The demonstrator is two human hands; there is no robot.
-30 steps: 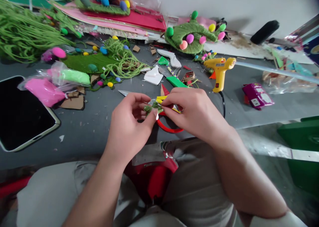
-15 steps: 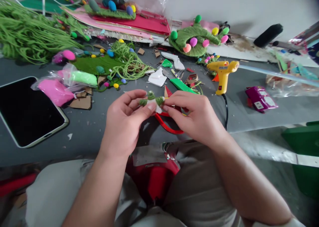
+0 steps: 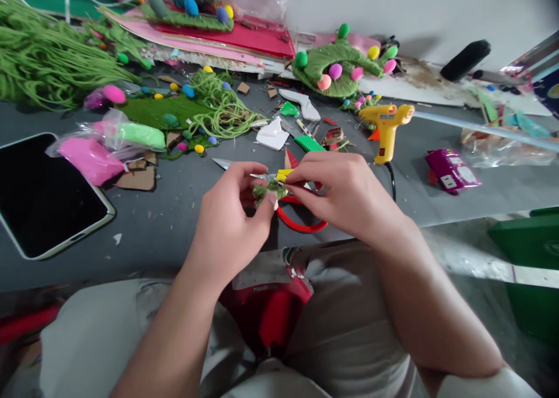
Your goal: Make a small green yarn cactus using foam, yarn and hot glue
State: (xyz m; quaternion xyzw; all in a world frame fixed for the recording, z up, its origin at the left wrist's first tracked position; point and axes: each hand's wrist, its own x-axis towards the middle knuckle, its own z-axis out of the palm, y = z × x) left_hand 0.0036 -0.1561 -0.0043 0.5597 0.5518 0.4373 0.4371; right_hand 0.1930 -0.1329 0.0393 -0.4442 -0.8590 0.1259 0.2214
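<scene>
A small green yarn-wrapped piece (image 3: 261, 193) with a bit of white on it is pinched between the thumb and fingers of my left hand (image 3: 233, 217). My right hand (image 3: 345, 197) meets it from the right, its thumb and fingertips pressed together at the piece's edge; what they hold there is too small to make out. Below and behind the fingers lie scissors with red handles (image 3: 301, 228), one blade (image 3: 220, 163) pointing left, and yellow showing beside my right fingertips.
A yellow glue gun (image 3: 386, 131) stands right of my hands, near a purple packet (image 3: 453, 171). On the left are a tablet (image 3: 48, 197), bagged pink clay (image 3: 89, 160) and green yarn (image 3: 52, 60). Behind sits a green wrapped shape with coloured balls (image 3: 340, 66).
The green piece has turned and moved slightly down in my left fingers. My left hand has shifted right, closer to my right hand, and more of the scissors shows.
</scene>
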